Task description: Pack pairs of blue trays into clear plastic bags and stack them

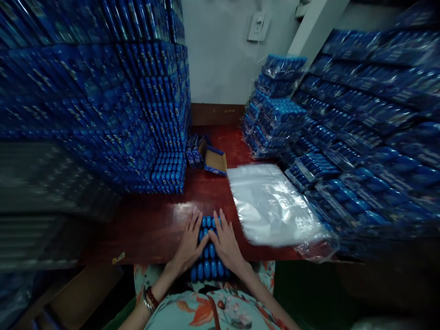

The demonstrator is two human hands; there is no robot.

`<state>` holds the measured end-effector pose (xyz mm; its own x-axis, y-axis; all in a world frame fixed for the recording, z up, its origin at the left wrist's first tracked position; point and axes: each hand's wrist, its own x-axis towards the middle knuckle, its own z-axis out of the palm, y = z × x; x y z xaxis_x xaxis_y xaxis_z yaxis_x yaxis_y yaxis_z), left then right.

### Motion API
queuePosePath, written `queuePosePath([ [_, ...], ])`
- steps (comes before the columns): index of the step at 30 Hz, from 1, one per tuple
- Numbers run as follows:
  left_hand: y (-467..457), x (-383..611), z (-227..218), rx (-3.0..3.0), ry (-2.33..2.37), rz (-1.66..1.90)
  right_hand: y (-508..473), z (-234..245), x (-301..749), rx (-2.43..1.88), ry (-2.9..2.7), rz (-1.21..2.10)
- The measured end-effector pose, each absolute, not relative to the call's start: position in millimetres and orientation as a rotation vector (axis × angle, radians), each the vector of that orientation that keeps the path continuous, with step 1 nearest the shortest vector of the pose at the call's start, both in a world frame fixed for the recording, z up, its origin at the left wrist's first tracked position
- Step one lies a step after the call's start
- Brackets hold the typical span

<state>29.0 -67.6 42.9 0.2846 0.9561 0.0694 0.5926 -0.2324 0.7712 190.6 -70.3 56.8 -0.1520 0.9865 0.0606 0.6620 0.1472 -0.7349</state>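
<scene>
A block of glossy blue, rounded pieces (206,266) in rows lies at the front edge of the red-brown table, its near end reaching over my lap. On its left side rests my left hand (188,245), fingers stretched forward and thumb lying across the top. My right hand (227,247) lies along the right side in the same way, fingers extended and slightly apart. The two thumbs come close together over the middle of the block. What kind of goods the pieces are, I cannot tell.
Tall stacks of blue packs (151,101) rise on the left. Clear plastic bags (275,201) lie flat to the right, beside stacked film-wrapped blue packs (282,110). An open cardboard box (216,160) sits further back. A socket (258,27) is on the wall.
</scene>
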Motion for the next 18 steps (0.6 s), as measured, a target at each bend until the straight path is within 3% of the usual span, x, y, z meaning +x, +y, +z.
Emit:
queuePosePath([
  [4,-99.3,8.4,46.5,1.772,1.358,0.751,-61.6,62.3,262.9,-1.541,-1.727,0.615],
  [7,-121.9,-2.1,41.3,2.102,1.174,0.663,-46.9,55.4,340.6,-1.714,-1.816,0.327],
  [10,-128.2,-0.2,36.5,2.327,1.127,0.538,-32.7,40.8,388.8,-1.816,-2.037,0.285],
  [18,-78.0,11.6,38.3,2.357,1.193,0.541,-14.2,26.0,375.0,-1.701,-1.931,0.337],
])
